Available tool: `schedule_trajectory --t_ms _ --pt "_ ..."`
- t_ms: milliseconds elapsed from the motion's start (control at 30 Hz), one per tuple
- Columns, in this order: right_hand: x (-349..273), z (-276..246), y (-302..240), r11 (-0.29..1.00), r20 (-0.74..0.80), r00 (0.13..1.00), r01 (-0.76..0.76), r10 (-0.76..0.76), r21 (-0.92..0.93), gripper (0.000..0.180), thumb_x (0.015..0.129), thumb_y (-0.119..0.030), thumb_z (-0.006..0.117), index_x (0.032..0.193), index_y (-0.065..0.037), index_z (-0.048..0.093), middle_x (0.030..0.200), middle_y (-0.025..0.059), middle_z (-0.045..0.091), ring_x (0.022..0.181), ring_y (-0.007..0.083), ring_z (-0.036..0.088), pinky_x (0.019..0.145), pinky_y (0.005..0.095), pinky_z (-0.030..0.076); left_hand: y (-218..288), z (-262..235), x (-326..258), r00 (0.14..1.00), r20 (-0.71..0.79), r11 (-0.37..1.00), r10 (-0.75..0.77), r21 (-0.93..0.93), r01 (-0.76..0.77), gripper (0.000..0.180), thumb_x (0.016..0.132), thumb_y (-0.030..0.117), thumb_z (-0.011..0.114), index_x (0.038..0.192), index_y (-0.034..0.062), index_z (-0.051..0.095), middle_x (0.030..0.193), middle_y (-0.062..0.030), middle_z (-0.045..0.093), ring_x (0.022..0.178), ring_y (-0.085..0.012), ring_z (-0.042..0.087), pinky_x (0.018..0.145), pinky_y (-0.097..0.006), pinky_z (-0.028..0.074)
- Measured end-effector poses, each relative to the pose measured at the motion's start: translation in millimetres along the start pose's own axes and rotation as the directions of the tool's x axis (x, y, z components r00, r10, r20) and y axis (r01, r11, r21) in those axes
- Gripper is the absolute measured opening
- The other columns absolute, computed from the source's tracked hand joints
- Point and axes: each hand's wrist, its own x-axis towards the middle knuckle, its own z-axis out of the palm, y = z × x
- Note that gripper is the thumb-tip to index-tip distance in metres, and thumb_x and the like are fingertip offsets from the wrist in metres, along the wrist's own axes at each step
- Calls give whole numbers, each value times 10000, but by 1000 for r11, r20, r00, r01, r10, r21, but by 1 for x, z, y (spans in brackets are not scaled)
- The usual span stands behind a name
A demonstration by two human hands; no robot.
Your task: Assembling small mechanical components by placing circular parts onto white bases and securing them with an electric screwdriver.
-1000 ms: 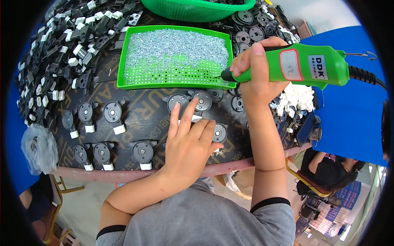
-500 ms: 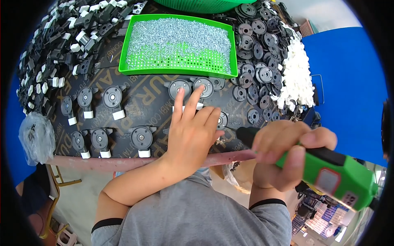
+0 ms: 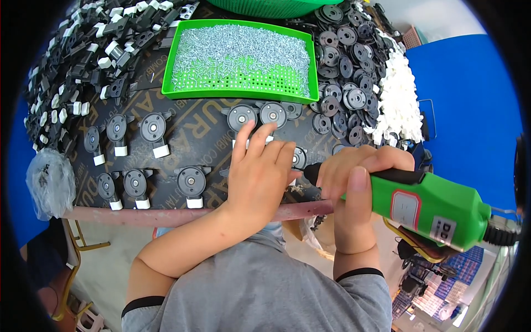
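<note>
My right hand point(image 3: 359, 182) grips a green electric screwdriver point(image 3: 428, 207), its black nose pointing left. That nose ends close to my left thumb, beside a black disc part point(image 3: 299, 157) partly covered by the left hand. My left hand point(image 3: 260, 177) rests low over the board, fingers stretched forward and apart. Its fingertips lie just below two dark round assemblies, one on the left point(image 3: 241, 118) and one on the right point(image 3: 273, 114). What lies under the palm is hidden. More round assemblies with white ends, such as this one point(image 3: 191, 181), stand in two rows to the left.
A green tray point(image 3: 166, 83) of small screws sits at the back. Black discs point(image 3: 345, 66) and white pieces point(image 3: 399, 99) are heaped to its right. Black-and-white brackets point(image 3: 110, 55) pile up at the left, above a clear plastic bag point(image 3: 50, 185). A pink edge point(image 3: 149, 217) borders the board.
The screwdriver has shifted left with my right hand and turned closer to level. My left fingertips have drawn back slightly from the discs.
</note>
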Motion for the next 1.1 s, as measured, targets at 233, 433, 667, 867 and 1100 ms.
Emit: schedule_trajectory --t_ms 233,433,667,867,1100 --pt "40 -12 -9 915 5 988 141 -155 378 293 939 -146 634 1084 -83 387 611 51 487 483 155 478 461 322 449 3 2 -7 998 55 999 -27 29 25 517 665 267 782 1122 61 655 1063 -44 648 1177 -256 517 1004 -456 341" --pt "102 6 56 975 -182 965 208 -191 79 164 923 -37 549 1060 -28 459 608 71 481 475 163 456 466 334 433 6 -39 -20 997 57 996 -57 69 53 589 731 362 751 1220 62 616 1222 -58 587 1222 -260 475 995 -444 326" --pt "107 5 81 979 -196 965 192 -176 69 149 917 -24 560 1040 12 484 598 93 494 468 162 466 472 325 439 -21 -80 -43 980 113 955 -162 268 127 573 772 339 749 1234 32 603 1215 -66 605 1280 -318 451 1046 -497 290" --pt "107 9 80 971 -193 958 227 -210 71 143 911 -21 566 1020 14 481 594 90 489 471 157 467 467 319 433 -27 -80 -47 975 114 954 -189 256 155 556 773 334 754 1220 32 617 1186 -64 622 1291 -323 449 1063 -499 271" --pt "104 6 81 957 -222 952 249 -213 149 153 913 12 585 1019 37 477 551 66 546 438 132 537 442 267 448 -27 -74 -50 976 135 975 -171 165 148 526 777 325 752 1195 30 630 1194 -67 615 1307 -322 429 1072 -503 265"
